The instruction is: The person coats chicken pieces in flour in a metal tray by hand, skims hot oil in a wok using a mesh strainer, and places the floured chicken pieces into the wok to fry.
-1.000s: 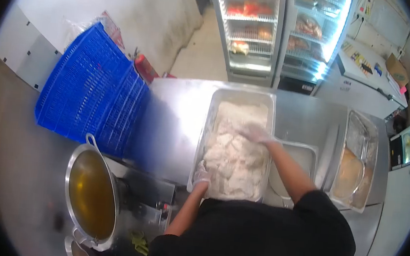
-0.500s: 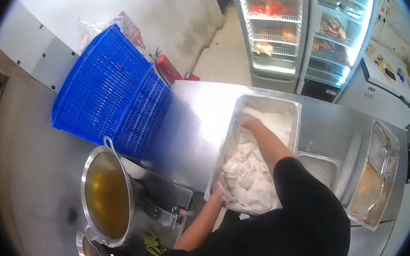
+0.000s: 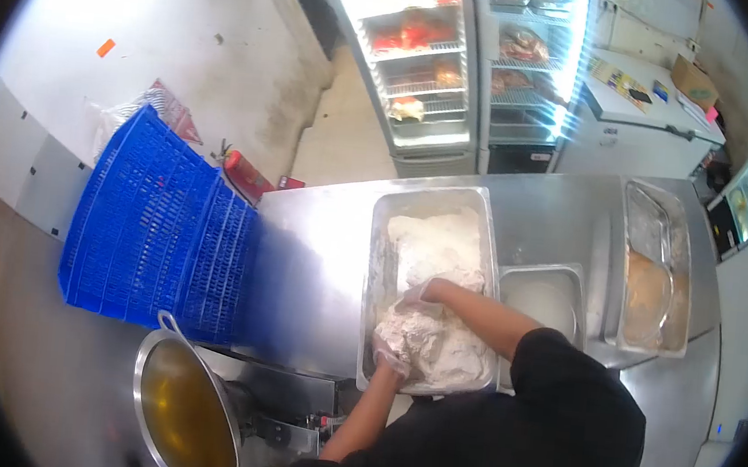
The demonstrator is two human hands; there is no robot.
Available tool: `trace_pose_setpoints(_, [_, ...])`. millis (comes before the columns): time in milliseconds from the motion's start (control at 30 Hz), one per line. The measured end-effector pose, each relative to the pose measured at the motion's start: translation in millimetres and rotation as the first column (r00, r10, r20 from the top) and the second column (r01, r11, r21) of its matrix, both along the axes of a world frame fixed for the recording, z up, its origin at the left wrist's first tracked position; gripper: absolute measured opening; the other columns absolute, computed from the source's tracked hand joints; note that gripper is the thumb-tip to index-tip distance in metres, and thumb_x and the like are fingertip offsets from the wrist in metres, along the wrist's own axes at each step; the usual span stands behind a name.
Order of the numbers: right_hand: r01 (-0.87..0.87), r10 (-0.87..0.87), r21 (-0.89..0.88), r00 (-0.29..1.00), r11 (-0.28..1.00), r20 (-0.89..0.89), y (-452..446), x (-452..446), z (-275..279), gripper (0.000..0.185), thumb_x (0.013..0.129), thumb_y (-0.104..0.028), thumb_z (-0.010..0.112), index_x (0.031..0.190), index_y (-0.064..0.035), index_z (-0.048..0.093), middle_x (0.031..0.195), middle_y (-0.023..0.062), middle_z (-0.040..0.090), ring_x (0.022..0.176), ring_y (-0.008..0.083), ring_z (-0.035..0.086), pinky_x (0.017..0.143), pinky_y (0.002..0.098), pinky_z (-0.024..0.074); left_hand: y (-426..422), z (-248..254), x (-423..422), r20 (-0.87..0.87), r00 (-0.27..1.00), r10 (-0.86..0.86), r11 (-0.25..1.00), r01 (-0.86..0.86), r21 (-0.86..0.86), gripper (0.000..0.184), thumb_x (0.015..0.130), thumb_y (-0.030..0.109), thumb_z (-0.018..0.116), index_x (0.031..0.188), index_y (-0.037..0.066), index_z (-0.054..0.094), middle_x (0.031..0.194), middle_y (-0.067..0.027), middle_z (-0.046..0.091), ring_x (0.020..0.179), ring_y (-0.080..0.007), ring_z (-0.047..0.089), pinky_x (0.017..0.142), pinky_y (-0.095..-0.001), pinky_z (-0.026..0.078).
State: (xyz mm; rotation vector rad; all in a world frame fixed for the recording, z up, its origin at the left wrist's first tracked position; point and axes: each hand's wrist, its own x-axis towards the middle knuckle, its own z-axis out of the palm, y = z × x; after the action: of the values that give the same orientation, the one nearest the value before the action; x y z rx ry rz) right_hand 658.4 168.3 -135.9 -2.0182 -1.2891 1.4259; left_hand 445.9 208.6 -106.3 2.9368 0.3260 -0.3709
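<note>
A deep metal tray (image 3: 490, 244) holds loose white flour (image 3: 436, 239) at its far end and a heap of flour-coated pieces (image 3: 423, 337), possibly meat, at its near end. Both my hands wear thin see-through gloves. At the tray's near left corner, my left hand (image 3: 391, 358) is cupped against the coated pieces. My right hand (image 3: 420, 296) reaches across from the right and curls over the far side of the same heap. Pieces sit between the two hands. Flour and the pieces partly hide the fingertips.
Left of the steel table (image 3: 321, 229) stand blue plastic crates (image 3: 152, 223). A wide pan of yellowish oil (image 3: 184, 417) is at the lower left. On the right are a smaller metal pan (image 3: 551, 293) and a long tray (image 3: 654, 285). Lit glass-door fridges (image 3: 422, 86) stand behind.
My right hand has come back from the tray's far end to the heap near my left hand. The coated pieces are bunched between both hands. The view has shifted right.
</note>
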Motion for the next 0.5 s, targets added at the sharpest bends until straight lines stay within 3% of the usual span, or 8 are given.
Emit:
trace_pose_setpoints(33, [0.006,-0.006,0.011,1.0,1.0,-0.016,-15.3,-1.4,15.0,0.054,0.087,-0.049,0.062,0.119,-0.005,0.066,0.124,0.0109,0.065,0.113,0.0292,0.058,0.098,0.0411,0.0438,3.2,-11.5,2.2,-0.026,0.983,0.18,0.953,-0.181,-0.244,0.059,0.1,0.043,0.029,0.149,0.011,0.036,0.153,-0.0085,0.038,0.138,-0.0261,0.038,0.115,-0.0385,0.029])
trace_pose_setpoints(67, [-0.009,0.01,0.043,1.0,0.999,-0.005,-32.1,-7.0,21.4,0.053,0.086,-0.043,0.063,0.124,-0.0054,0.061,0.127,0.0125,0.062,0.115,0.0289,0.057,0.1,0.0409,0.0428,11.1,-26.6,6.7,-0.105,0.922,0.373,0.757,-0.367,-0.541,0.059,0.1,0.043,0.031,0.149,0.011,0.036,0.152,-0.0098,0.039,0.136,-0.027,0.039,0.113,-0.0392,0.031])
trace_pose_setpoints(100, [-0.03,0.024,0.099,0.998,0.995,0.054,-52.5,-9.9,37.4,0.055,0.085,-0.038,0.065,0.128,-0.0059,0.055,0.13,0.0141,0.06,0.118,0.0286,0.055,0.102,0.0406,0.0419,17.7,-40.0,10.6,-0.225,0.828,0.513,0.454,-0.484,-0.748,0.059,0.1,0.043,0.033,0.148,0.01,0.037,0.151,-0.0111,0.04,0.135,-0.0279,0.041,0.112,-0.0399,0.032])
trace_pose_setpoints(133, [-0.048,0.031,0.143,0.993,0.989,0.118,-74.2,-15.8,53.7,0.059,0.084,-0.033,0.067,0.133,-0.0063,0.049,0.133,0.0157,0.057,0.12,0.0283,0.054,0.104,0.0404,0.0409,25.1,-48.3,13.8,-0.305,0.79,0.531,0.305,-0.515,-0.801,0.059,0.1,0.044,0.035,0.148,0.01,0.037,0.15,-0.0124,0.041,0.133,-0.0288,0.042,0.111,-0.0407,0.033])
trace_pose_setpoints(267, [0.034,-0.096,0.269,0.97,0.962,0.222,-149.8,-40.1,110.5,0.087,0.078,-0.011,0.073,0.152,-0.008,0.026,0.144,0.022,0.047,0.131,0.027,0.049,0.111,0.0393,0.037,57.2,-69.9,13.9,-0.27,0.852,0.448,0.425,-0.469,-0.774,0.061,0.099,0.045,0.043,0.147,0.007,0.037,0.146,-0.0176,0.044,0.127,-0.0325,0.048,0.105,-0.0436,0.038])
trace_pose_setpoints(333, [0.221,-0.278,0.447,0.959,0.866,0.064,-163.8,-53.1,117.7,0.074,0.082,-0.011,0.071,0.147,-0.0056,0.036,0.14,0.0204,0.052,0.129,0.0269,0.05,0.11,0.0396,0.0386,67.8,-72.5,11.4,-0.06,0.911,0.408,0.605,-0.319,-0.729,0.061,0.099,0.045,0.045,0.146,0.006,0.038,0.145,-0.0202,0.045,0.128,-0.0356,0.048,0.105,-0.0446,0.038])
trace_pose_setpoints(400, [0.521,-0.536,0.404,0.84,0.752,-0.086,-170.1,-71.4,125.6,0.044,0.092,-0.034,0.061,0.128,-0.0084,0.06,0.121,0.0157,0.065,0.112,0.0328,0.061,0.1,0.0396,0.046,57.9,-66.7,10.9,0.124,0.919,0.375,0.733,-0.211,-0.647,0.062,0.099,0.046,0.046,0.144,0.004,0.041,0.143,-0.0216,0.048,0.129,-0.0364,0.048,0.106,-0.0431,0.038])
trace_pose_setpoints(500, [0.58,-0.764,0.523,0.593,0.625,0.256,-155.2,-86.2,80.3,0.041,0.092,-0.036,0.063,0.116,-0.0032,0.065,0.108,0.0166,0.07,0.101,0.0317,0.065,0.094,0.039,0.0486,19.7,41.4,19.3,0.166,0.868,0.467,0.73,-0.272,-0.627,0.063,0.098,0.048,0.047,0.14,0.0,0.045,0.138,-0.0222,0.053,0.125,-0.0352,0.052,0.104,-0.0404,0.04])
